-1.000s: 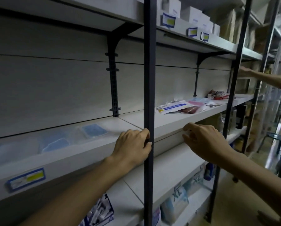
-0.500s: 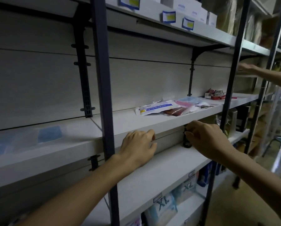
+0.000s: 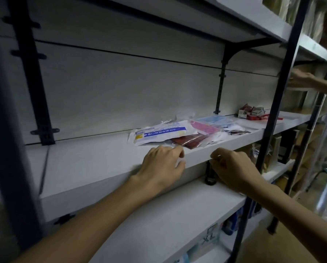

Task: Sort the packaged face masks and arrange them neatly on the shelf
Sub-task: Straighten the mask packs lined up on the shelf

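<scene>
- Over the last second the view has slid right along the shelf (image 3: 105, 164). The dark upright post that the left hand (image 3: 163, 164) was gripping a second ago now sits far off at the left edge, and the loose pile of packaged face masks (image 3: 177, 133) has come from the far right to just beyond both hands.
- The left hand has let go of the post. It now lies at the shelf's front edge with the fingers loosely curled and holding nothing, the fingertips (image 3: 178, 149) just short of the near edge of the white-and-blue packet (image 3: 162, 134). Whether they touch it I cannot tell.
- The right hand (image 3: 232, 169) has also travelled along the front lip. Its fingers are bent and drawn together near the lip, but nothing shows between them, so I judge it empty.
- The packets remain unsorted: the white-and-blue one overlaps a dark red packet (image 3: 193, 140), with a pink packet (image 3: 204, 128) and a pale blue packet (image 3: 214, 119) behind, all askew. Small red and white boxes (image 3: 253, 112) lie further right on the same shelf.
- Another person's hand (image 3: 301, 79) reaches into the next bay at the far right.
- Meaning: the approach looks finished and sorting has not begun. The nearest packet is probably the first to be picked up.
</scene>
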`<state>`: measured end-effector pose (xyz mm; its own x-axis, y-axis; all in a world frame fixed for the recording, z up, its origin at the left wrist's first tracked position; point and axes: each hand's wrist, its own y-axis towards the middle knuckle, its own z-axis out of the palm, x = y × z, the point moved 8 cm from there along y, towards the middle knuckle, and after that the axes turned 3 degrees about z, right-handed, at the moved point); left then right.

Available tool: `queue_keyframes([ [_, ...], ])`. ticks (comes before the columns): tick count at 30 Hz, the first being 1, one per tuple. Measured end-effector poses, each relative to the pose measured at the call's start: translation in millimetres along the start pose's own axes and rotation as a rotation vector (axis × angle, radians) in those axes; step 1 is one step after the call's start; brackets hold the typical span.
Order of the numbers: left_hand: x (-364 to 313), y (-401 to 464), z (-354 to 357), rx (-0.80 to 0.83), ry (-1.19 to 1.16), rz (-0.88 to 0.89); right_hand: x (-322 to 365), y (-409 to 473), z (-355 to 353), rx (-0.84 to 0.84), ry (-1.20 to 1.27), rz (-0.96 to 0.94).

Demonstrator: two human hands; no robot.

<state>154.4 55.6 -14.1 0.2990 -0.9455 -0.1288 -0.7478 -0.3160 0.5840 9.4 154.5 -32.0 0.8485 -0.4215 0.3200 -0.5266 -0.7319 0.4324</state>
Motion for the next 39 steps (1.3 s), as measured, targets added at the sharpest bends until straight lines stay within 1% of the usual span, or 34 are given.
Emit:
queue_keyframes([
  [2, -2, 24, 13, -0.029, -0.014, 0.000, -21, 18, 1, -0.002, 0.014, 0.007],
  [6, -9, 66, 44, -0.008, -0.003, 0.004, -65, 48, 2, 0.014, 0.005, 0.022],
  [9, -19, 95, 61, -0.033, 0.012, 0.023, -99, 71, -4, -0.011, 0.021, 0.044],
  [14, -38, 129, 85, -0.087, 0.053, 0.040, -148, 106, -2, -0.001, 0.047, 0.010],
  [20, -57, 177, 104, -0.176, 0.119, -0.039, -197, 156, -8, -0.001, 0.078, -0.105],
  [27, -67, 230, 135, -0.187, 0.173, -0.180, -258, 215, -23, -0.015, 0.158, -0.179],
  [30, -65, 242, 146, -0.182, 0.217, -0.225, -283, 243, -22, -0.073, 0.207, -0.129],
  [34, -54, 257, 154, -0.164, 0.271, -0.270, -307, 283, -2, -0.052, 0.263, -0.014],
  [37, -41, 268, 153, -0.166, 0.298, -0.304, -314, 308, 10, -0.072, 0.252, 0.030],
  [39, -34, 274, 153, -0.174, 0.319, -0.306, -315, 324, 14, -0.117, 0.209, 0.038],
])
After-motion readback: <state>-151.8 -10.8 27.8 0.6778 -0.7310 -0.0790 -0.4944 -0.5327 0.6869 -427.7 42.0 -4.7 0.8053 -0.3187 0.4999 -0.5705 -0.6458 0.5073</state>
